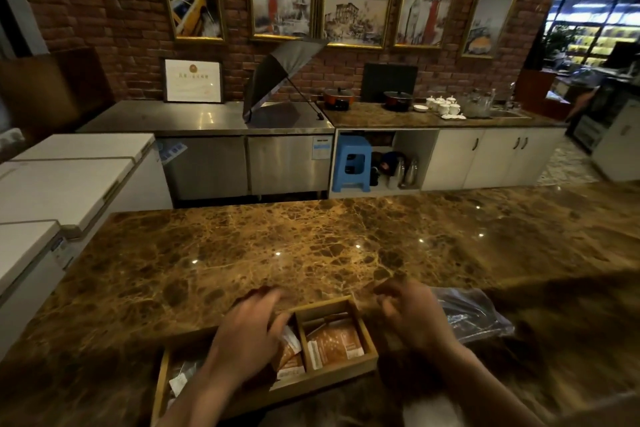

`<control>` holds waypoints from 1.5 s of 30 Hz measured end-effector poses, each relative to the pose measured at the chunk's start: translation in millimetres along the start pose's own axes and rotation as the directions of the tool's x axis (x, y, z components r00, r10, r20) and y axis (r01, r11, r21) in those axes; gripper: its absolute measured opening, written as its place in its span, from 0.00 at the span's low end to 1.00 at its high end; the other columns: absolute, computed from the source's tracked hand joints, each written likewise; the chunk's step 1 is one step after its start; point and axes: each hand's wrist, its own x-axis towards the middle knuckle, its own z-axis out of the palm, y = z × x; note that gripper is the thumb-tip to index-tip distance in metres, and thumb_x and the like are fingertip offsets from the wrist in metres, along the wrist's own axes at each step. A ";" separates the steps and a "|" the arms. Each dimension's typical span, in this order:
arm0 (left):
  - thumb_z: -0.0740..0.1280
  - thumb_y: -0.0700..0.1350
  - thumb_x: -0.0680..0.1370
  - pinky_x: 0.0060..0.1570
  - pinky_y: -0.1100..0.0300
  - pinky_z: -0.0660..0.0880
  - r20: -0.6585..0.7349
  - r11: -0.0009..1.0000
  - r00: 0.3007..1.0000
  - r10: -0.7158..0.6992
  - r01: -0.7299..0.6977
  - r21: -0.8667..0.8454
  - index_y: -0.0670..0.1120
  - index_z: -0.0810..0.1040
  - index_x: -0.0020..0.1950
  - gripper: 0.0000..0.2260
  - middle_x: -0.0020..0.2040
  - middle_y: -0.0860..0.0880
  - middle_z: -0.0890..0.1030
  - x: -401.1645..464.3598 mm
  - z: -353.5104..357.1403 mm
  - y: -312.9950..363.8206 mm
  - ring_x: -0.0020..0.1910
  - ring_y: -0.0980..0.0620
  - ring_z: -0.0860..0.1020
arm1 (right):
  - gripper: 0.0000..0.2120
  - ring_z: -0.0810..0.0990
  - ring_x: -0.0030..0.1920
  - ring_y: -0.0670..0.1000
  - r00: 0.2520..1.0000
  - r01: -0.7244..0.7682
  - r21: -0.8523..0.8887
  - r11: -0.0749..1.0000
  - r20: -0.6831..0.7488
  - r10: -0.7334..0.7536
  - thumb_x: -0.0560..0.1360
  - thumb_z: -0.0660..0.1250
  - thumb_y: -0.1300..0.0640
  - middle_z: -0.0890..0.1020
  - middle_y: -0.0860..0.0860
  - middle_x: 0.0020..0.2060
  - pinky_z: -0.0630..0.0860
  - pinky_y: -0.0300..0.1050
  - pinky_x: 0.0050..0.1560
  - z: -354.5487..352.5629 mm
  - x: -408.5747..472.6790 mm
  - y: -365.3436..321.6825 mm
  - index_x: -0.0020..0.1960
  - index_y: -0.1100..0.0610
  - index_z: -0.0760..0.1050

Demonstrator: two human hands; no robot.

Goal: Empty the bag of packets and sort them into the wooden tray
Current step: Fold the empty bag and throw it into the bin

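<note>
We stand at a long brown marble counter (311, 246) that fills the lower half of the view. Across the aisle runs a stainless-steel cabinet (242, 163) with an open dark umbrella (277, 76) resting on its top, and a blue plastic stool (351, 163) is tucked under the neighbouring white counter.

At the near edge of the marble lies the wooden tray (332, 371), split by dividers into compartments. Our left hand (246, 333) reaches down over its middle compartment, fingers curled narrowly around the top of an orange packet (289, 354) that stands tilted against the divider. The right-hand compartment holds a larger orange packet with a white label (337, 345), lying flat on top of others. In the left compartment we can make out pale packets (180, 381), but the arm and blur hide most of them.

Just right of the tray, a crumpled clear plastic bag (474, 315) lies on the counter. Our right hand (412, 315) hovers between tray and bag, fingers bent loosely inward; it is blurred, and we cannot tell whether it grips anything.
</note>
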 end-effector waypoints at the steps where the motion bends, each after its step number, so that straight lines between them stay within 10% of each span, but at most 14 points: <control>1: 0.61 0.57 0.80 0.57 0.58 0.73 0.016 1.000 1.000 -0.011 0.011 -0.024 0.64 0.69 0.66 0.14 0.58 0.64 0.76 5.3 2.1 2.7 0.59 0.60 0.74 | 0.09 0.79 0.52 0.41 0.998 -0.044 -0.012 0.999 -0.035 0.043 0.79 0.66 0.53 0.81 0.43 0.54 0.79 0.43 0.52 -6.1 -1.3 9.6 0.58 0.44 0.79; 7: 0.63 0.60 0.78 0.53 0.59 0.76 0.039 0.998 0.998 0.048 -0.046 -0.048 0.65 0.65 0.68 0.19 0.58 0.59 0.79 28.8 25.5 49.9 0.50 0.59 0.79 | 0.13 0.79 0.57 0.47 0.978 -0.162 -0.076 0.984 -0.144 0.150 0.77 0.70 0.51 0.79 0.46 0.58 0.77 0.43 0.52 -38.1 -27.6 74.5 0.62 0.46 0.78; 13: 0.65 0.63 0.76 0.63 0.56 0.70 0.052 0.993 0.992 0.117 -0.115 -0.032 0.65 0.63 0.71 0.25 0.68 0.61 0.72 39.5 59.8 121.5 0.67 0.55 0.71 | 0.17 0.81 0.57 0.51 0.969 -0.170 -0.069 0.983 -0.194 0.154 0.72 0.75 0.49 0.80 0.45 0.58 0.80 0.50 0.49 -72.4 -51.5 130.3 0.60 0.40 0.79; 20: 0.66 0.67 0.70 0.70 0.53 0.64 0.161 0.984 0.975 0.151 -0.165 0.074 0.63 0.60 0.74 0.34 0.74 0.61 0.64 50.9 114.7 202.4 0.72 0.55 0.64 | 0.34 0.65 0.76 0.48 0.997 -0.078 -0.157 0.984 0.015 0.081 0.72 0.72 0.43 0.65 0.42 0.77 0.71 0.43 0.68 -106.8 -54.9 208.0 0.75 0.36 0.64; 30: 0.72 0.67 0.66 0.71 0.57 0.57 0.355 0.939 0.930 0.096 -0.202 0.277 0.62 0.56 0.77 0.44 0.77 0.58 0.60 47.5 158.9 221.5 0.75 0.55 0.59 | 0.32 0.59 0.79 0.44 0.983 0.110 -0.161 0.981 0.161 -0.084 0.77 0.68 0.52 0.60 0.40 0.80 0.61 0.37 0.74 -98.9 -36.5 245.1 0.77 0.36 0.61; 39: 0.65 0.54 0.78 0.75 0.56 0.57 0.394 0.936 0.919 0.026 -0.161 0.314 0.59 0.55 0.79 0.31 0.80 0.57 0.57 49.5 162.1 217.3 0.78 0.56 0.59 | 0.19 0.80 0.63 0.43 0.990 0.112 -0.200 0.973 0.104 -0.093 0.72 0.73 0.41 0.81 0.41 0.64 0.72 0.35 0.64 -94.5 -21.1 241.3 0.62 0.38 0.80; 45: 0.64 0.56 0.76 0.71 0.62 0.62 0.261 0.965 0.965 0.039 -0.104 0.240 0.60 0.63 0.75 0.27 0.74 0.60 0.69 49.5 141.5 222.8 0.72 0.59 0.67 | 0.20 0.68 0.75 0.50 0.975 0.083 -0.069 0.994 0.212 -0.067 0.82 0.61 0.46 0.68 0.48 0.77 0.63 0.40 0.73 -101.0 -5.8 228.2 0.74 0.43 0.71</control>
